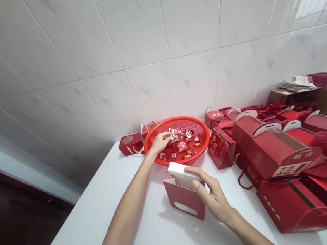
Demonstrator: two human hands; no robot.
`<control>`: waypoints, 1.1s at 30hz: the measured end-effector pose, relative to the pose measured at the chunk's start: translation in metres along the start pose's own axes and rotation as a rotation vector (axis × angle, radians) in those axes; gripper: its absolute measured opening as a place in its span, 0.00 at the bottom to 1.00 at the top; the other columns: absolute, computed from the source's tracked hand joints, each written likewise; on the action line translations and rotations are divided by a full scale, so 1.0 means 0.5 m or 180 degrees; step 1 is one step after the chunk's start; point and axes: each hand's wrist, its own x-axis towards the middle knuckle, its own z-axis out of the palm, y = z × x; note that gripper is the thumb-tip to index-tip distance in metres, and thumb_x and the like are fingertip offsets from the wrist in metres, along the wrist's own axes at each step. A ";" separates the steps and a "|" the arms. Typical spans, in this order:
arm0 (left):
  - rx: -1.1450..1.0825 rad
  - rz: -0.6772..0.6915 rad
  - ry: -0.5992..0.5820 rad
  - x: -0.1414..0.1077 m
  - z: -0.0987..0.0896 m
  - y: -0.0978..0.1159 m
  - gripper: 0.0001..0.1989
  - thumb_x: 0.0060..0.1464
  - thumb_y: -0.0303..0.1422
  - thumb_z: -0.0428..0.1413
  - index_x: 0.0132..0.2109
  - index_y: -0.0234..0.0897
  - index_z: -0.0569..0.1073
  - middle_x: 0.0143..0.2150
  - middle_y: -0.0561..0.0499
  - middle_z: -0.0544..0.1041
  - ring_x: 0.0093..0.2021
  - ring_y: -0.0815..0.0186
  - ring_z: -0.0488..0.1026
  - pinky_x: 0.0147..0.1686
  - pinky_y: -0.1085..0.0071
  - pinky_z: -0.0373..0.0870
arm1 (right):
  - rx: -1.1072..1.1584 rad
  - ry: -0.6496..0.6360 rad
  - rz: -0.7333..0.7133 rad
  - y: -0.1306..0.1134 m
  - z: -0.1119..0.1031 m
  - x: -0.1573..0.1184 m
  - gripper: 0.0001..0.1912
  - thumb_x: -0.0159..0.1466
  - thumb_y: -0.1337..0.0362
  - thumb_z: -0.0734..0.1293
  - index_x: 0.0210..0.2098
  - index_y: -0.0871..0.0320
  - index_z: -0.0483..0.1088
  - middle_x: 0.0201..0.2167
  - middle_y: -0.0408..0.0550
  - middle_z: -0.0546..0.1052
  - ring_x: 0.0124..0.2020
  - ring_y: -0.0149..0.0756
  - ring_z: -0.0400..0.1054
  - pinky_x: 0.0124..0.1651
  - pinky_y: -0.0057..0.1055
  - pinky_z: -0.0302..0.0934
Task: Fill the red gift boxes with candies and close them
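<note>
My left hand [162,141] reaches into a red plastic basket [207,137], its fingers pressed together at wrapped candies [180,147]; what they hold is too small to make out. Several small packets lie in the basket. In front of it, my right hand [211,191] grips the upper right side of a dark red paper box [183,200], thumb and fingers on its edge. The box stands on the white table with its top open and a white flap raised at the back. A pale oval shows low on its front.
Many red gift boxes [280,151] are piled along the right side. An upright red bag [221,147] stands right of the basket, a small red box [130,144] left of it. A tiled wall closes the back; the table [100,187] ends at the left.
</note>
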 end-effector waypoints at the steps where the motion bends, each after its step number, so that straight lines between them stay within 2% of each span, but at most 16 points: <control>1: -0.0092 -0.0041 0.0069 0.003 0.000 0.001 0.06 0.45 0.26 0.59 0.32 0.37 0.79 0.35 0.50 0.81 0.40 0.61 0.77 0.44 0.69 0.72 | 0.0000 0.0000 -0.0004 0.000 0.000 0.000 0.16 0.72 0.59 0.60 0.55 0.54 0.72 0.48 0.47 0.80 0.42 0.34 0.75 0.44 0.25 0.68; 4: -0.0433 -0.0222 0.0253 0.011 -0.006 0.002 0.06 0.49 0.26 0.55 0.28 0.37 0.76 0.32 0.52 0.79 0.37 0.63 0.76 0.42 0.69 0.74 | -0.0011 0.0001 -0.0017 0.000 0.001 0.000 0.16 0.72 0.59 0.60 0.55 0.53 0.72 0.48 0.47 0.80 0.42 0.34 0.75 0.43 0.25 0.68; 7: -0.0702 -0.0540 0.0241 0.014 -0.019 0.000 0.06 0.57 0.27 0.55 0.31 0.34 0.74 0.30 0.52 0.77 0.33 0.66 0.75 0.39 0.67 0.76 | -0.0033 -0.0001 -0.0019 0.001 0.001 -0.001 0.16 0.72 0.59 0.60 0.55 0.53 0.72 0.47 0.46 0.80 0.41 0.34 0.75 0.42 0.24 0.68; 10: -0.0767 -0.0826 0.0125 0.012 -0.033 -0.001 0.08 0.64 0.34 0.57 0.42 0.32 0.75 0.38 0.50 0.77 0.36 0.66 0.76 0.38 0.65 0.77 | -0.0067 0.0017 -0.0031 0.002 0.000 -0.001 0.16 0.72 0.58 0.60 0.55 0.53 0.72 0.47 0.47 0.81 0.40 0.34 0.75 0.41 0.25 0.68; 14: -0.0547 -0.1007 -0.0080 0.012 -0.035 -0.001 0.15 0.65 0.38 0.57 0.54 0.34 0.73 0.50 0.45 0.76 0.44 0.62 0.77 0.43 0.61 0.78 | -0.0085 0.0029 -0.0055 0.005 0.000 0.000 0.16 0.72 0.58 0.60 0.55 0.54 0.73 0.47 0.47 0.81 0.40 0.35 0.75 0.42 0.26 0.68; 18: 0.0164 -0.1182 -0.0436 0.014 -0.027 0.002 0.17 0.65 0.38 0.57 0.57 0.35 0.72 0.54 0.43 0.75 0.48 0.59 0.76 0.46 0.57 0.77 | -0.0038 0.0020 -0.0035 0.005 0.000 -0.001 0.16 0.72 0.59 0.60 0.55 0.53 0.72 0.48 0.46 0.80 0.43 0.34 0.75 0.43 0.25 0.67; 27: 0.2444 -0.1549 -0.1241 0.021 -0.039 0.006 0.15 0.63 0.37 0.59 0.54 0.36 0.74 0.54 0.45 0.76 0.50 0.58 0.76 0.47 0.58 0.77 | 0.0041 -0.0017 0.0023 0.005 -0.001 -0.001 0.16 0.73 0.58 0.60 0.55 0.52 0.72 0.47 0.45 0.80 0.41 0.33 0.74 0.42 0.24 0.66; 33: 0.2946 -0.1739 -0.1789 0.024 -0.029 0.001 0.15 0.64 0.37 0.59 0.54 0.34 0.73 0.52 0.45 0.76 0.47 0.60 0.77 0.45 0.59 0.78 | 0.0058 -0.0075 0.0090 0.007 0.000 -0.001 0.17 0.73 0.57 0.59 0.56 0.54 0.72 0.50 0.48 0.80 0.44 0.36 0.75 0.43 0.26 0.67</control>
